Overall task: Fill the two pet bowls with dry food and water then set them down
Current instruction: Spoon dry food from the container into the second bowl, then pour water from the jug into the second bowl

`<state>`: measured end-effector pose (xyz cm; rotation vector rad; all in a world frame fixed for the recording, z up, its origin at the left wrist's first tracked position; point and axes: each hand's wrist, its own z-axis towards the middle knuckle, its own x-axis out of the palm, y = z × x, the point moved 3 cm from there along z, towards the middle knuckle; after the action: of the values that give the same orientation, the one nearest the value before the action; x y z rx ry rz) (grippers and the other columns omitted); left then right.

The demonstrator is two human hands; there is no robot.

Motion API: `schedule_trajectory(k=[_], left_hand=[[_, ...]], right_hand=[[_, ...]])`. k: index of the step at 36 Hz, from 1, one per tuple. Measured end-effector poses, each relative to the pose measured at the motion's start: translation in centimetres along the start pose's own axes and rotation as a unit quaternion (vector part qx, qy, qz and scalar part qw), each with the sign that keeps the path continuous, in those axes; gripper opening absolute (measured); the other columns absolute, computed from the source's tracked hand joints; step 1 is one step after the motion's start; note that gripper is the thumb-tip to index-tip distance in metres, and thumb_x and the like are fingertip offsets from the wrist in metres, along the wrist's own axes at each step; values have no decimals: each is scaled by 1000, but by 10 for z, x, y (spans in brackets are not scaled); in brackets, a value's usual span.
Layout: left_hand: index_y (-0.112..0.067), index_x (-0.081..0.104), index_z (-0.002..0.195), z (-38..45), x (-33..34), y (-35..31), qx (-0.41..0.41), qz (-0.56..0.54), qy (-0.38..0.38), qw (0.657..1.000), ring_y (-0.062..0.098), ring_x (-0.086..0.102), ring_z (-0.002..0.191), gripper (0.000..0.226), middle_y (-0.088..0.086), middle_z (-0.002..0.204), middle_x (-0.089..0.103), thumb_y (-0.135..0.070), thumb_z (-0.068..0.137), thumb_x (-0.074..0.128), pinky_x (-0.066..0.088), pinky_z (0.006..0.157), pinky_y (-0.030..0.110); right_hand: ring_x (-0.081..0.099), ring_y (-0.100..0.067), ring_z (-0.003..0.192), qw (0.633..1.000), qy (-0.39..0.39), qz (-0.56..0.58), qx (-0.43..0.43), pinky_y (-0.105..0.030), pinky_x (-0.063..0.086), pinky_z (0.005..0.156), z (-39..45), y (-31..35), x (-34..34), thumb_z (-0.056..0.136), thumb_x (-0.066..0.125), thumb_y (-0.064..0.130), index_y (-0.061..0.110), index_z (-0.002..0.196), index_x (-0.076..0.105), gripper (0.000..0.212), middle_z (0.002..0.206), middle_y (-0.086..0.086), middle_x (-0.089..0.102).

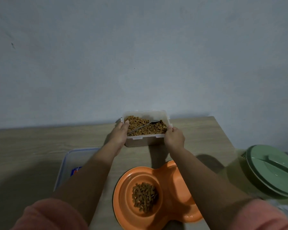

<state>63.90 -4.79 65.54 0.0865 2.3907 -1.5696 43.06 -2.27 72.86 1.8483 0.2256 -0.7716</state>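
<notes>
Fingers (pixel 125 124) of both hands grip the kibble container (pixel 145 128), beyond the orange bowls (pixel 156 195), lid (pixel 75 165) left.

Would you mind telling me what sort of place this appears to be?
Probably a room in a home, at a pet-feeding spot: a wooden table against a plain wall, an orange double bowl with kibble in one side, and a clear kibble box held by both hands.

Home room: wood-grain table (pixel 40 143) vs plain wall (pixel 106 55), orange pet dish (pixel 156 211), kibble tub (pixel 146 140).
</notes>
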Motion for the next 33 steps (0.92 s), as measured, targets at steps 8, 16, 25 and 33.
schedule_trajectory(k=[8,16,25,33], left_hand=[[-38,48,138,-33,-12,-20,19,56,-40,997,30,51,127,106,2,138,57,-97,56,13,40,107,51],[-13,55,134,-93,-27,-48,18,54,-111,992,34,51,126,64,16,137,56,-54,101,19,40,106,43],[-10,52,137,-171,-29,-59,42,37,-131,990,29,47,130,43,12,142,51,-30,103,36,38,103,35],[-10,57,133,-235,-5,-46,36,35,-196,979,30,48,129,39,12,139,55,-25,101,43,38,103,35]], right_hand=[[46,-36,126,1000,-6,1,5,-35,37,99,-19,3,-17,103,26,33,-1,138,41,51,136,-23,50],[44,-35,129,997,-52,13,-58,-34,34,103,-65,20,-63,102,32,29,1,138,42,47,139,-21,49],[48,-28,126,989,-52,42,-130,-32,38,101,-109,33,-121,101,34,32,7,134,48,44,136,-13,53],[49,-26,125,978,-25,9,-209,-32,39,101,-124,18,-175,97,41,26,7,130,53,40,134,-12,54]])
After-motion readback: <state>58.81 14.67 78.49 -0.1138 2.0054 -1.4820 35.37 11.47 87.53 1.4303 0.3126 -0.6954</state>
